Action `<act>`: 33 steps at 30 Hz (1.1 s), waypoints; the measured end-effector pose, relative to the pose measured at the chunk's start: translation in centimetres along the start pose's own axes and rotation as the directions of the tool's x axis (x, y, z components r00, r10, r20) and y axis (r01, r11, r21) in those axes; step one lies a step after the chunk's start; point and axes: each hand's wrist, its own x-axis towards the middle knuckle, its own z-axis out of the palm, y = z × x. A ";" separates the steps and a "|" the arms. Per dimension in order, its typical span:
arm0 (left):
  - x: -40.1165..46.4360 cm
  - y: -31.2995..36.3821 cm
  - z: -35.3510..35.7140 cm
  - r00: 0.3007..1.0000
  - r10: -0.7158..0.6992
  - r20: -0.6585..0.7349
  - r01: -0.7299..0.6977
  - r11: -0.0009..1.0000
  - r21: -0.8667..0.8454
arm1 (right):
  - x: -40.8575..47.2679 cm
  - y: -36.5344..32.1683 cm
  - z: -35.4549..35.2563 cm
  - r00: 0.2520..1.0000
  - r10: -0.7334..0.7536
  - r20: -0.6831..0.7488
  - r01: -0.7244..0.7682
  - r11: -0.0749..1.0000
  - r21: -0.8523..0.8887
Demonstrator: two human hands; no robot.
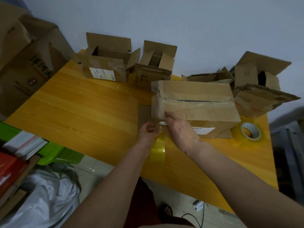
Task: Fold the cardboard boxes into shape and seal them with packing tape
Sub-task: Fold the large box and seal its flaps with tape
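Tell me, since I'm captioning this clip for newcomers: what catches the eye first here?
The closed cardboard box in the middle of the yellow table, clear tape along its top seam. At its near corner both hands meet: the left hand holds a yellowish tape roll, the right hand a small white tool.

The wooden bench [79,116] is honey-yellow with a streaked grain, and the brown corrugated cardboard box [197,104] near its right edge carries a glossy clear tape strip and a white printed label [204,130]. The translucent yellow tape roll [158,149] at the near edge matches the second yellow roll with a white printed core [250,131] at the right edge. Off the left edge sit a lime-green plastic tub [54,153] and a red book [9,168].
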 end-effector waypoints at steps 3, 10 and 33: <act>0.1 0.1 0.0 1.000 -0.001 -0.002 0.001 1.000 0.010 | 0.2 -0.5 0.0 0.999 -0.021 0.037 0.024 0.996 -0.083; 0.3 0.7 -0.3 1.000 0.025 -0.015 -0.025 0.999 0.029 | -0.3 0.8 -0.6 0.999 0.011 0.043 -0.006 0.995 -0.103; -3.8 -1.2 -2.4 0.995 -0.045 0.091 0.045 0.999 0.009 | -3.0 2.7 0.1 0.952 0.173 -0.251 -0.025 0.865 0.501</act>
